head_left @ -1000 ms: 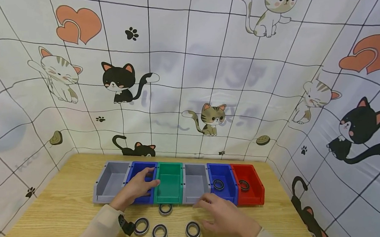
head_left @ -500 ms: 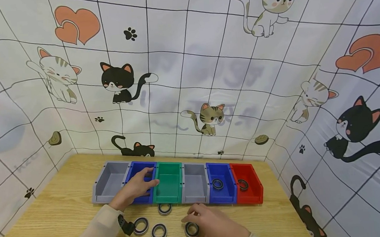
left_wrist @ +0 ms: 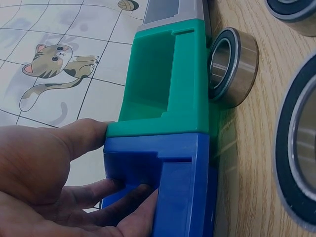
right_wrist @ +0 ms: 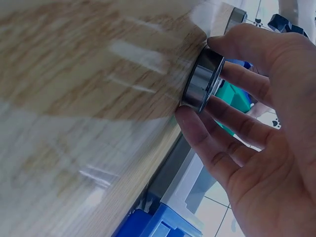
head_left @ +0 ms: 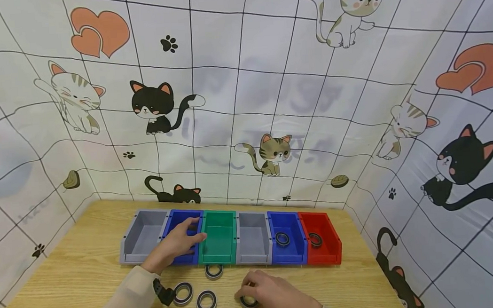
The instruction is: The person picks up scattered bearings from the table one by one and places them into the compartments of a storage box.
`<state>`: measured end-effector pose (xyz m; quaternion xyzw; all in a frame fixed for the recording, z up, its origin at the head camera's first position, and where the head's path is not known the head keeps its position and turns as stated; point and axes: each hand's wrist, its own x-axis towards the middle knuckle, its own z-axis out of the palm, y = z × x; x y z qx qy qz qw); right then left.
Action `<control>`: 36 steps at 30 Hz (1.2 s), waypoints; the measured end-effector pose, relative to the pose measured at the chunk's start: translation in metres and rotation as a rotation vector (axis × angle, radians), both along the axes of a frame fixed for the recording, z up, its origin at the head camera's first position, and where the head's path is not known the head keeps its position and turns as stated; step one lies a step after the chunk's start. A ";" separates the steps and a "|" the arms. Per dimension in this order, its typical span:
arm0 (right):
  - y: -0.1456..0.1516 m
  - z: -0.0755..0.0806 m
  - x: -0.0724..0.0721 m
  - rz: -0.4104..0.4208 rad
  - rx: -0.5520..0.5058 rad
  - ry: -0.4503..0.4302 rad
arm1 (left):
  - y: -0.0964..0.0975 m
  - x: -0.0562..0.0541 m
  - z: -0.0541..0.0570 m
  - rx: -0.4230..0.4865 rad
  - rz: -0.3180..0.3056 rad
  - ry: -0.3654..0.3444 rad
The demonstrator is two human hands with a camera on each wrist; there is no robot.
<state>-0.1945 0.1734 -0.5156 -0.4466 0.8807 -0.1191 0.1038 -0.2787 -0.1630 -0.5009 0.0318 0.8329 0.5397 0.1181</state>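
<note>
My right hand [head_left: 276, 296] pinches a metal ball bearing [right_wrist: 203, 76] with a dark seal. In the right wrist view, its thumb touches one edge of the bearing and a fingertip the opposite edge, at the table surface. My left hand [head_left: 176, 243] rests at the left blue bin [left_wrist: 182, 197]. Its fingers reach into that bin, and the thumb touches the rim of the green bin [left_wrist: 197, 89]. Whether anything lies under the left fingers is hidden. Other bearings lie on the table: one [head_left: 214, 272] against the green bin, one [head_left: 206, 302] nearer, one [head_left: 183, 294] beside the left wrist.
The bins stand in a row, with a grey bin [head_left: 147, 238] at the left end and another grey bin [head_left: 253, 236] past the green. The right blue bin [head_left: 286, 222] and red bin [head_left: 328, 248] each hold a bearing. A cat-print curtain [head_left: 234, 89] hangs behind the wooden table [head_left: 67, 278].
My right hand has come down and left from the front of the right grey bin to the bearing, and its fingers have closed around it. My left hand has stayed at the blue bin.
</note>
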 end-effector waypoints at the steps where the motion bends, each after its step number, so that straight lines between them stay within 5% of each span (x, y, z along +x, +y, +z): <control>1: 0.000 0.000 0.000 0.003 0.000 0.002 | 0.000 0.000 0.000 0.000 0.000 0.000; 36: -0.003 0.004 -0.004 0.042 0.003 0.027 | 0.000 0.000 0.000 -0.002 0.002 -0.001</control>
